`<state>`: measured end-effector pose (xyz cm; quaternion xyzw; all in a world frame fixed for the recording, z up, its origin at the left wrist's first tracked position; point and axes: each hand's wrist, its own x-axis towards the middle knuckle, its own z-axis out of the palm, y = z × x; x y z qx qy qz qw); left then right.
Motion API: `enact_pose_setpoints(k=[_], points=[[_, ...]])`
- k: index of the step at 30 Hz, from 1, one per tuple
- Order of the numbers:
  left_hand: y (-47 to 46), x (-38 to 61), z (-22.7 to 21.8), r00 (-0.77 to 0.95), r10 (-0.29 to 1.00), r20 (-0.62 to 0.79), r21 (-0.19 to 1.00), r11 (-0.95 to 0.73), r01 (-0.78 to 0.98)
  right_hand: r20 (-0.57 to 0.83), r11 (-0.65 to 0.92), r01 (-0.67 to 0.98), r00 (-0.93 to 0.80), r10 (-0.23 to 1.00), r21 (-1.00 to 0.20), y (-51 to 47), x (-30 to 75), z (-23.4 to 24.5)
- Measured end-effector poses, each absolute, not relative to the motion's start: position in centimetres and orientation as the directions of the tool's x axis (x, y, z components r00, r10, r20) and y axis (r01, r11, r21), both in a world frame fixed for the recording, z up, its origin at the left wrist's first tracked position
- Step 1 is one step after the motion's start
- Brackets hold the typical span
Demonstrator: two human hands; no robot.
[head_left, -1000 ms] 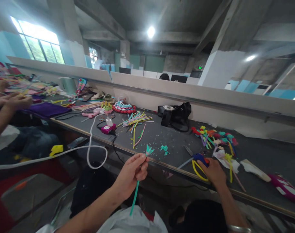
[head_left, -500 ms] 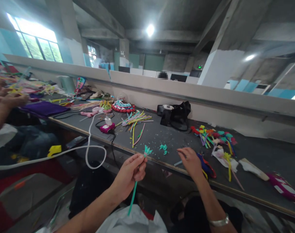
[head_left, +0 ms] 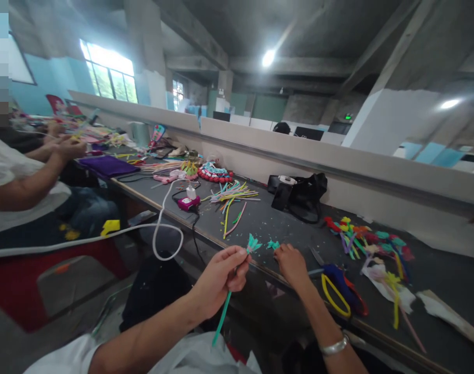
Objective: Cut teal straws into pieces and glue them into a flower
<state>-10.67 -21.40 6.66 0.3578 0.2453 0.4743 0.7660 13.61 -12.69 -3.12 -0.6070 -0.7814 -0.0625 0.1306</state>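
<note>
My left hand (head_left: 228, 272) pinches a green pipe-cleaner flower (head_left: 254, 243) just below its head. Its thin green stem (head_left: 222, 318) hangs down beneath my fist. Over the table's front edge, the fingertips of my right hand (head_left: 293, 265) are drawn together at a small heap of cut green pieces (head_left: 273, 244). Whether a piece is between those fingertips is hidden by the hand. To the right of that wrist lie scissors with blue and red grips (head_left: 343, 285) and a yellow loop (head_left: 334, 297).
Loose pipe cleaners (head_left: 234, 193), a magenta adapter (head_left: 189, 202) and a white cable (head_left: 156, 244) are at the left. A black bag (head_left: 312, 192) rests by the partition. Finished colourful flowers (head_left: 353, 234) lie right. A co-worker's hands (head_left: 71, 148) are far left.
My right hand has moved left and down to the green pieces, its fingers closing there. My left hand still holds the green flower. The view has turned left.
</note>
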Motion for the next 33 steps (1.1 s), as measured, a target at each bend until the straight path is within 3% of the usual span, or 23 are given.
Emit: enact_pose_setpoints(k=[6,10,13,17,24,28,33], points=[[-21.7,-10.0,6.6,0.421,0.907,-0.009,0.781,0.269,-0.563,0.408,0.276,0.830,-0.064,0.911,-0.485,-13.1,13.6,-2.6],[-21.4,-8.8,6.3,0.432,0.902,-0.005,0.770,0.280,-0.574,0.423,0.311,0.538,0.096,0.901,-0.784,-14.7,13.5,0.1],[-21.0,-7.8,6.2,0.447,0.895,0.007,0.763,0.284,-0.580,0.391,0.340,0.277,0.151,0.908,-0.899,-16.4,12.8,2.8],[-20.4,-7.3,6.5,0.451,0.893,0.012,0.767,0.281,-0.577,0.332,0.340,-0.015,0.185,0.925,-0.940,-18.1,11.4,5.7],[-20.4,-8.3,7.4,0.402,0.915,-0.011,0.784,0.257,-0.565,0.213,0.260,-0.375,0.161,0.964,-0.890,-19.9,9.3,6.8],[-20.7,-8.3,7.4,0.394,0.919,-0.012,0.793,0.249,-0.556,0.190,0.228,-0.350,0.140,0.972,-0.909,-20.9,8.4,5.6],[-20.9,-7.3,7.0,0.431,0.902,-0.015,0.767,0.287,-0.574,0.270,0.301,-0.272,0.146,0.952,-0.914,-21.1,7.2,4.7]])
